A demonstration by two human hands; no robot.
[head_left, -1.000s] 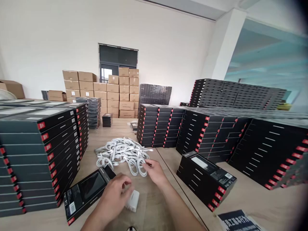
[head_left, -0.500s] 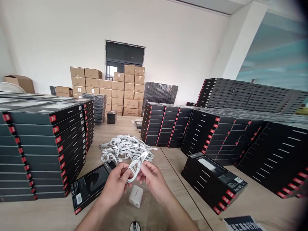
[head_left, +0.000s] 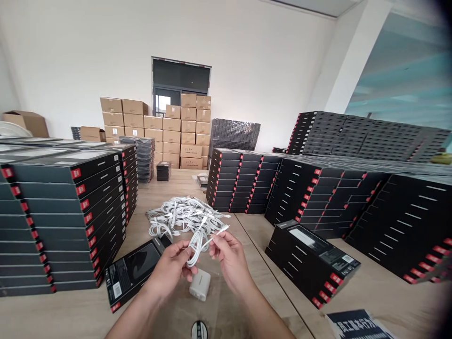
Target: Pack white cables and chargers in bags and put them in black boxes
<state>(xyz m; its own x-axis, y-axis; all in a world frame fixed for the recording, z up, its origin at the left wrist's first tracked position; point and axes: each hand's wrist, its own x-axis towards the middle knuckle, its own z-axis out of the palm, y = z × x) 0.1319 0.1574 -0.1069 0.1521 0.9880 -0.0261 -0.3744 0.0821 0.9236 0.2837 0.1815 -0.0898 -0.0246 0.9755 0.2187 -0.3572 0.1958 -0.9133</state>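
Both hands hold one coiled white cable (head_left: 196, 242) above the wooden table (head_left: 226, 310). My left hand (head_left: 170, 269) grips the coil's lower loop. My right hand (head_left: 229, 257) pinches the cable's free end, whose plug sticks out up and to the right. A small white charger block (head_left: 200, 285) lies on the table just below the hands. Beyond them is a pile of several white coiled cables (head_left: 183, 215). An open black product box (head_left: 136, 271) lies flat left of my left hand.
Tall stacks of black boxes with red tabs stand at the left (head_left: 63, 216), centre (head_left: 243, 181) and right (head_left: 399, 212). A short stack (head_left: 312, 261) sits near the right hand. Brown cartons (head_left: 169, 132) line the back wall. A printed sheet (head_left: 356, 325) lies at the lower right.
My right hand took a cable from the pile and my left hand left the charger block to join it. The cable's free end has now been drawn out to the right.
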